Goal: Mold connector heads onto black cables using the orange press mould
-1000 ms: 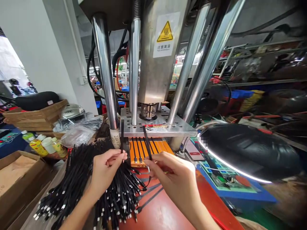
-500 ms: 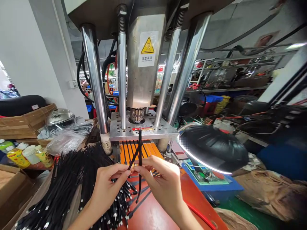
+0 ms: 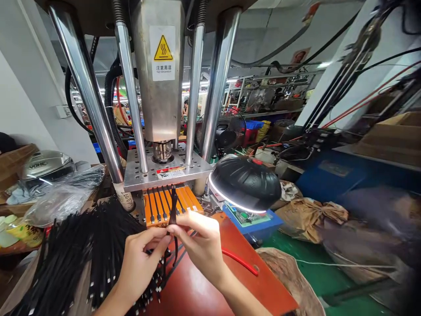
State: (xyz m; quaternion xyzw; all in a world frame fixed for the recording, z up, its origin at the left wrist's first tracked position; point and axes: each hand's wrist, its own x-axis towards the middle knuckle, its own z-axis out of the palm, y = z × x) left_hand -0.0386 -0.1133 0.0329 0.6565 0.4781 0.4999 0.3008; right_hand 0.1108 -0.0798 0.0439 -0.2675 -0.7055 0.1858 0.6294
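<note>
My left hand point(image 3: 141, 254) and my right hand point(image 3: 201, 242) meet in front of the press. Both pinch one narrow black flat cord point(image 3: 173, 213), which stands up above the fingers and also hangs down below them. Thumbs and fingertips are close together there. Just behind the hands lies an orange slotted block point(image 3: 190, 202), with several black cords lying side by side in its slots. To the left of my left hand spreads a big heap of similar black cords point(image 3: 62, 254) with pale tips.
A metal press plate point(image 3: 197, 171) hangs over the block, below a heated head point(image 3: 161, 105) with a warning label. At right are a black lamp point(image 3: 246, 186) with a lit rim and a blue control box point(image 3: 268, 221). A red-brown mat point(image 3: 197, 285) covers the table.
The view has turned to the right, so the press sits further left. The two crossing lengths of cord above my fingers are now drawn close together. Both hands still pinch it.
</note>
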